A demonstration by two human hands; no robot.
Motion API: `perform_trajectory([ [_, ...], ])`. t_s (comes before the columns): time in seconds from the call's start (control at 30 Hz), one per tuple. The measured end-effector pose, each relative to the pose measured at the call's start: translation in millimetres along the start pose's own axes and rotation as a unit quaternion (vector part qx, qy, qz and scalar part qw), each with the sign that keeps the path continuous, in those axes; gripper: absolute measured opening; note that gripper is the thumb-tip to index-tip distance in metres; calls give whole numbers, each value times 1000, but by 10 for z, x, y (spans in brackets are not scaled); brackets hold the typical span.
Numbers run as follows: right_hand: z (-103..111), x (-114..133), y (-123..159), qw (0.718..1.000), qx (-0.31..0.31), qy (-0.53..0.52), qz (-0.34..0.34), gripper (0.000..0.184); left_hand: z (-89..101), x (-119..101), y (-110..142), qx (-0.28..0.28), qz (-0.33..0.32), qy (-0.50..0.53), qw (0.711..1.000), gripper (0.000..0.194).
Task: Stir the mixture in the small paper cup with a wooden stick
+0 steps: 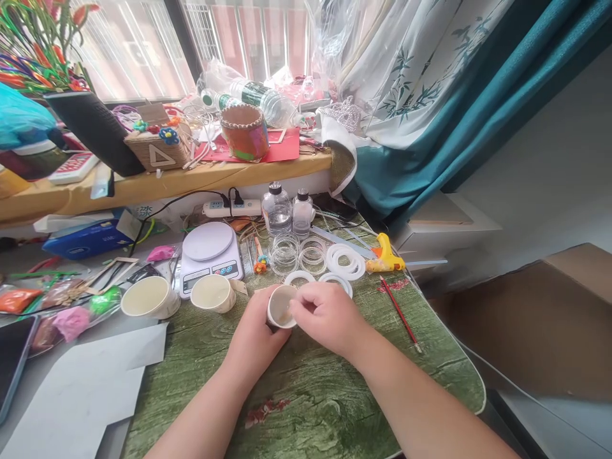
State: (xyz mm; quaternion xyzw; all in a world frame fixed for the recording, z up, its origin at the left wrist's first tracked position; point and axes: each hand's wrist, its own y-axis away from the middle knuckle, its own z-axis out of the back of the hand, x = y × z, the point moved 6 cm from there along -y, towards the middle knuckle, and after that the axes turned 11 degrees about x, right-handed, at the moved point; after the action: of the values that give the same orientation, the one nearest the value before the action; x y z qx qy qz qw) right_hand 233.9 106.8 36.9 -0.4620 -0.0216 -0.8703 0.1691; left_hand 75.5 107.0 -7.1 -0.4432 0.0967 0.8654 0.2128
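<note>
My left hand point(253, 331) is wrapped round a small white paper cup point(281, 307), whose mouth tilts toward me. At the cup's right rim my right hand point(329, 315) is closed, its fingertips pinched together at the opening. Whatever they hold, if anything, is hidden. Two more paper cups stand to the left: a wide one point(150, 298) and a smaller one point(213, 293). Behind my hands lie clear rings point(313, 256) and white rings point(345, 262). A white kitchen scale point(210, 255) is behind the smaller cup.
Two clear bottles with black caps point(277, 213) stand behind the rings. A yellow glue gun point(386, 255) and a red pencil point(399, 309) lie to the right. White paper point(86, 395) covers the left front. A power strip point(233, 209) sits below the cluttered sill point(229, 176).
</note>
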Motion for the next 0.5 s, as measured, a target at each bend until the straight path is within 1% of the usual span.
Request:
perform_trajectory([
  [0.07,47,-12,5,999,-31,13,-10,34,2,-4,0,1,-1,0,1000,49],
  [0.1,54,-10,3,999,-33,7,-6,34,1,-7,0,2,0,0,1000,49],
  [0.17,29,-4,-8,1000,-8,-12,5,34,2,-12,2,3,4,4,1000,47],
  [0.2,26,-9,-9,1000,-5,-14,3,34,3,-14,4,2,5,5,1000,47],
  [0.3,52,-19,-1,999,-34,-6,-4,32,12,-25,9,-6,5,4,1000,49],
  [0.4,16,-6,-2,1000,-12,-9,10,33,11,-31,8,-8,0,-1,1000,49],
  [0.5,35,-7,6,999,-30,10,10,33,14,-29,8,-12,-3,-7,1000,48],
])
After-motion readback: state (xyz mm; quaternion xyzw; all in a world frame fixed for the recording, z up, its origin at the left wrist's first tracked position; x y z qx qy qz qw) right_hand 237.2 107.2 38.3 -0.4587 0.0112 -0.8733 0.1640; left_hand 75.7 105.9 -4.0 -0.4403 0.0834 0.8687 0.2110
